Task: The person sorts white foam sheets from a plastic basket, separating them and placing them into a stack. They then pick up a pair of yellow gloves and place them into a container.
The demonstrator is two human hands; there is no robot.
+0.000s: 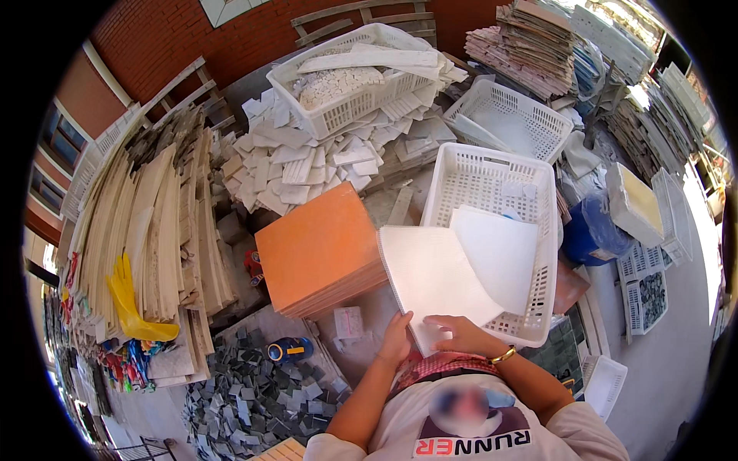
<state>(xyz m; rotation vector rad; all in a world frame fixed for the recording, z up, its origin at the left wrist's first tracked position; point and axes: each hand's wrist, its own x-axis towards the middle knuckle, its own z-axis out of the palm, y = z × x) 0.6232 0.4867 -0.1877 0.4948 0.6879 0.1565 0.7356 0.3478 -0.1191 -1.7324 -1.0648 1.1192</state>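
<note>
A thin cream-white sheet (430,273) with a finely notched left edge lies in front of me, partly over the rim of a white plastic basket (550,253). My left hand (395,339) is closed on its near left edge, the thumb on top. Across the sheet's near end rests my right hand (461,336), fingers apart and slightly bent, a gold bracelet on its wrist. Another white sheet (503,253) sits in the basket, partly covered by the first. Left of the sheets stands a stack of orange square boards (319,250), its near corner side close to the cream sheet.
Dark tile pieces (250,392) and a blue round container (290,349) are at lower left. Wooden boards (146,230) with a yellow glove (134,303) stand farther left. Behind are white tile scraps (284,165) under a full basket (346,111). A blue barrel (590,234) is at right.
</note>
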